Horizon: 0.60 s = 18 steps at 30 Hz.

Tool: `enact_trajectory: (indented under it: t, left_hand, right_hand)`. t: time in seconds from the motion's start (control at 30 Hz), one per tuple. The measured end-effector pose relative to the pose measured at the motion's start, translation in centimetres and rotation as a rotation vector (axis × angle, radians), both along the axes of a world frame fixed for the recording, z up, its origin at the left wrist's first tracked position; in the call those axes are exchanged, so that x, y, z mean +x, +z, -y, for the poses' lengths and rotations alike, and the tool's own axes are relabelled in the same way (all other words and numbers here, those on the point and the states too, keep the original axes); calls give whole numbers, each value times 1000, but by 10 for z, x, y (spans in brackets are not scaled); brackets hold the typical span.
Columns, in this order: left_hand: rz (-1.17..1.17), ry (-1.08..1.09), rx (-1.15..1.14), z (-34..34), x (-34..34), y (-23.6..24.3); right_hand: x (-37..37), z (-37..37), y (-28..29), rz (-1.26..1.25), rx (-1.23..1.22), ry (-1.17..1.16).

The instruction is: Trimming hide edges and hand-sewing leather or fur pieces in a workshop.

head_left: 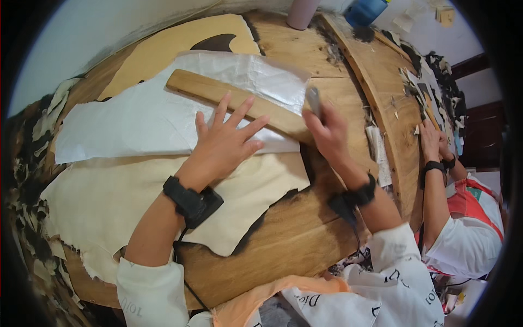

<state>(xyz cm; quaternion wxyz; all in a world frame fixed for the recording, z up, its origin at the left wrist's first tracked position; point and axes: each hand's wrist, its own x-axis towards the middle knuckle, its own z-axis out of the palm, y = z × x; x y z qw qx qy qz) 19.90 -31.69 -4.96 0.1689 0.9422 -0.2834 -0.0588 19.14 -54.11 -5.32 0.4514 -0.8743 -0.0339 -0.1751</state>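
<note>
My left hand lies with fingers spread, its fingertips on a long wooden strip and its palm on a shiny white sheet. The strip slants across the sheet from upper left to lower right. Near the strip's right end, my right hand is closed around a grey metal-looking tool; its working end is blurred and I cannot make out its kind. Under the sheet lies a cream hide with a ragged, dark-edged outline. A tan hide piece with a dark patch shows beyond the sheet.
The wooden tabletop has a raised wooden rail to the right. A pink cylinder and a blue container stand at the back. Another person's hands work beyond the rail. Scraps line the left edge.
</note>
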Motion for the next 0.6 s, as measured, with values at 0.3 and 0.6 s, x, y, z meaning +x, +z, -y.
enact_trajectory:
  t: [0.3,0.6]
  left_hand:
    - [14,41,106,-1,-14,12]
    - [1,-98,108,43,-118,26]
  right_hand:
    - [4,12,52,-85,-222,285]
    - [37,60,93,-341,1076,782]
